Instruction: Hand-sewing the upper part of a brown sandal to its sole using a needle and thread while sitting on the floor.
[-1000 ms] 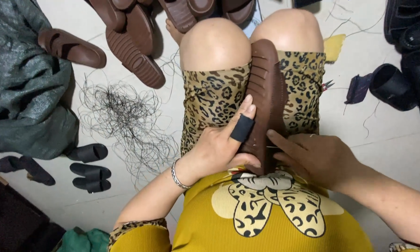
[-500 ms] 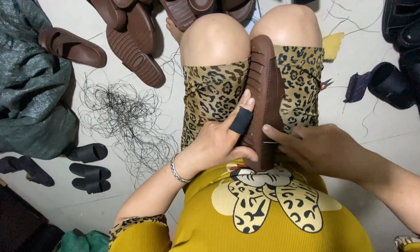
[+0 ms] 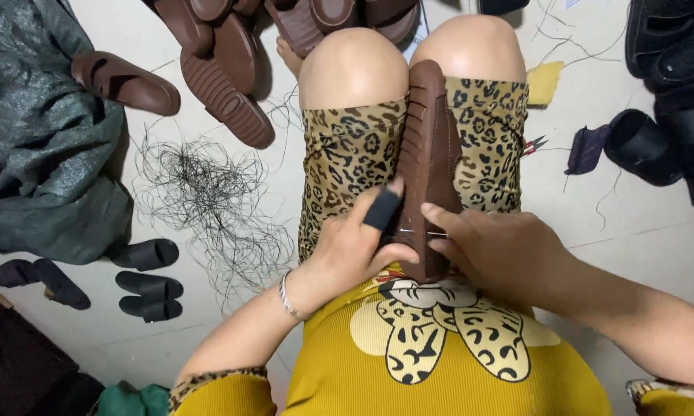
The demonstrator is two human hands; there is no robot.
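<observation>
A brown ribbed shoe sole point(image 3: 428, 146) stands on edge between my knees, its lower end against my yellow shirt. My left hand point(image 3: 355, 246) grips its left side, with a black finger guard point(image 3: 382, 208) on the forefinger. My right hand point(image 3: 501, 250) presses against the sole's right side and pinches a thin metal needle point(image 3: 424, 233) that crosses the sole's edge. I cannot see any thread on the needle.
A pile of brown soles and sandals point(image 3: 224, 54) lies on the floor ahead. A tangle of black thread point(image 3: 201, 192) lies at the left, beside grey-green cloth point(image 3: 39, 146) and black straps point(image 3: 150, 285). Black shoes point(image 3: 670, 100) sit at the right.
My right hand has shifted a little left along the sole's edge, and the needle now shows between the two hands. The sole stays between my knees.
</observation>
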